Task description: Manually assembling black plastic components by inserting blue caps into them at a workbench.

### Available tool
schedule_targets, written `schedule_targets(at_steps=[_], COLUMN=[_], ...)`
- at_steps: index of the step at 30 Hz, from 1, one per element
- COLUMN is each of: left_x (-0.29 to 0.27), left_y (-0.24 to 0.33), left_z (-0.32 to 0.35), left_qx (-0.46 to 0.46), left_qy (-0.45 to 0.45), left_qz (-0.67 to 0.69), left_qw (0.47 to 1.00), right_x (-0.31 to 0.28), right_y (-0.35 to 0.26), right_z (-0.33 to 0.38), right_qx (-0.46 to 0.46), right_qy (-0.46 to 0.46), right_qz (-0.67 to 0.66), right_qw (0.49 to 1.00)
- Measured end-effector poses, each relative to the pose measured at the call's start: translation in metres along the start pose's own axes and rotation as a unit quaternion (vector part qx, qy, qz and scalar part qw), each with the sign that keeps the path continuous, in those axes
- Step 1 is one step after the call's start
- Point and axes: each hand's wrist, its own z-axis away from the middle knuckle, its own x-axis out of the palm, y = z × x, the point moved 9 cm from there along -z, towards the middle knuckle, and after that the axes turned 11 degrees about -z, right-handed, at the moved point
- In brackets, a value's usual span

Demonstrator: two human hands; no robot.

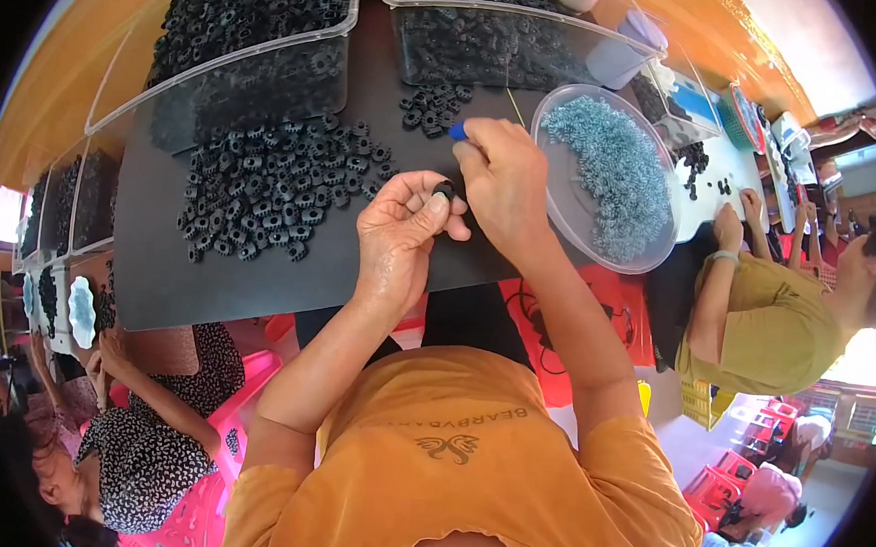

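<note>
Near the table's front edge, my left hand (399, 224) pinches a small black plastic part (444, 189) between thumb and fingers. My right hand (507, 183) is closed just right of it, gripping a tool whose blue end (457, 131) sticks out past the fingers; the rest of that tool is hidden in the hand. A thin yellowish rod (514, 104) shows beyond my right hand; whether it belongs to the tool I cannot tell. Left of my hands lies a wide pile of similar black parts (264, 190), with a smaller heap (433, 110) farther back.
A round clear tray (560, 206) of small pale-blue translucent pieces stands at right. Two clear bins, one left (221, 69) and one right (531, 13), full of black parts line the back. A light cup (623, 55) stands behind the tray. Co-workers sit left (141, 456) and right (772, 336).
</note>
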Motion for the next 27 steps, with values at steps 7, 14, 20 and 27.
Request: schedule_targets(at_steps=[7, 14, 20, 27], left_x=[-0.003, -0.003, -0.002, 0.004], left_y=[0.000, 0.001, -0.001, 0.001], left_z=[0.000, 0.001, 0.001, 0.002], left_qx=[0.003, 0.004, 0.009, 0.003], left_qy=[0.003, -0.001, 0.004, -0.018], left_qz=[0.030, 0.032, 0.039, 0.000], left_qw=[1.000, 0.999, 0.999, 1.000], right_x=[0.034, 0.045, 0.044, -0.069], right_y=[0.012, 0.011, 0.007, -0.016], right_z=[-0.013, -0.017, -0.015, 0.024], right_qx=[-0.017, -0.063, -0.080, -0.044], right_qy=[-0.081, -0.099, -0.093, 0.023], right_qz=[0.142, 0.170, 0.148, 0.019], right_qw=[0.986, 0.978, 0.981, 0.999])
